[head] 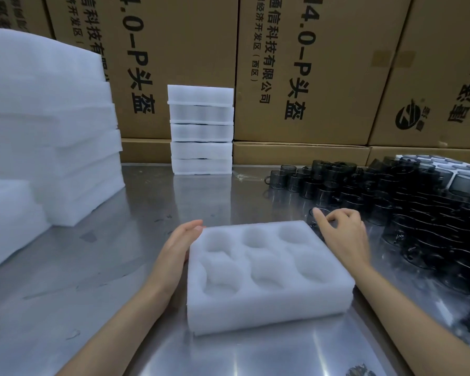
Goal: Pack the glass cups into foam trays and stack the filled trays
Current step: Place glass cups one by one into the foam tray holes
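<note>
Glass cups (pixel 407 196), dark and smoky, were massed at the right of the frame on a steel table (pixel 98 308), some upright and others tipped against one another, the heap reaching from mid-height to the lower right edge. A foam tray (pixel 266 283) with six round hollows, all unfilled, was placed at the lower centre of the frame. The left hand (pixel 174 253) was laid flat, fingers together, against the tray's left side. The right hand (pixel 345 234) was held just beyond the tray's upper right corner, its thumb and forefinger drawn close at the rim of a single cup (pixel 319 217) at the near edge of the heap; whether the rim was actually pinched could not be told. A stack of filled trays (pixel 201 130), five high, was seen at the centre of the frame against a wall of cardboard cartons (pixel 323 69) printed with black lettering. Piled foam slabs (pixel 49 126) were seen at the upper left, with another foam block (pixel 8 221) at the left edge.
</note>
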Motion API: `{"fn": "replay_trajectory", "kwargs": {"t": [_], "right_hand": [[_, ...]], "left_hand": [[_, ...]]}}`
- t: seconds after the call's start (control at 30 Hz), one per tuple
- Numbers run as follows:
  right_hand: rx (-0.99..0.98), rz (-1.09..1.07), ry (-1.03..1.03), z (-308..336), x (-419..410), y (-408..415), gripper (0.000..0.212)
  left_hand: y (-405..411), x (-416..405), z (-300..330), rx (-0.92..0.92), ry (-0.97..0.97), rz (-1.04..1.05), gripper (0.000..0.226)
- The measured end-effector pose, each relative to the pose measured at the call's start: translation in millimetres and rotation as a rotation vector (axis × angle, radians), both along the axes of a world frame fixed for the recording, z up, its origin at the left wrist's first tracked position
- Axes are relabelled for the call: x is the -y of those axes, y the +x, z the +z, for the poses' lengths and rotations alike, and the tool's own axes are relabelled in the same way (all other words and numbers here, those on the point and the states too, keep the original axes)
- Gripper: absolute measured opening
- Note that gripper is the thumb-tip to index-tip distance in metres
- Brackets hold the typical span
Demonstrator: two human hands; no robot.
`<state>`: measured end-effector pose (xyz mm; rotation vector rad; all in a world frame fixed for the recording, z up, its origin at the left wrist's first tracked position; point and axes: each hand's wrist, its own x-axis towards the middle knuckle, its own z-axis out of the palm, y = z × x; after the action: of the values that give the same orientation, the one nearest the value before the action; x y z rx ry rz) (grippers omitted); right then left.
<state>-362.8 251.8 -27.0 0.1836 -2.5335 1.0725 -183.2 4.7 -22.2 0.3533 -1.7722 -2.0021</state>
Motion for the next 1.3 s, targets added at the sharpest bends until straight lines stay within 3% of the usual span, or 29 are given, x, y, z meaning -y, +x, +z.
{"fn": "replay_trajectory", "kwargs": {"t": [0.1,0.2,0.33,0.43,0.53,0.7,1.07,1.3], "right_hand": [[0.023,-0.038,0.075,4.4,5.3,-0.2,0.039],[0.008,0.007,-0.032,11.1,5.1,2.9,0.031],[-0.157,0.196,-0.333,45.8,6.1,21.5,0.058],[-0.220,0.471,-0.431,73.6,21.0,49.1,0.056],[-0.186,0.721,-0.318,80.7,52.4,79.9,0.058],[-0.213,0.855,0.001,58.6,88.1,106.4,0.062],[-0.041,0.931,0.176,52.2,86.8,98.3,0.058],[0.004,0.971,0.246,48.2,87.7,98.6,0.055]], "left_hand": [[-1.3,-0.1,-0.5,0.012,-0.025,-0.004,0.019],[-3.3,-0.8,0.4,0.028,-0.049,-0.010,0.024],[-5.1,-2.3,1.6,0.055,-0.095,-0.018,0.029],[-6.8,-3.6,2.4,0.068,-0.133,-0.019,0.031],[-7.6,-4.4,3.3,0.061,-0.148,-0.025,0.032],[-8.9,-4.9,1.4,0.014,-0.195,-0.003,0.024],[-6.6,-5.2,1.8,0.049,-0.181,-0.023,0.034],[-4.6,-4.9,1.1,0.009,-0.322,0.003,0.036]]}}
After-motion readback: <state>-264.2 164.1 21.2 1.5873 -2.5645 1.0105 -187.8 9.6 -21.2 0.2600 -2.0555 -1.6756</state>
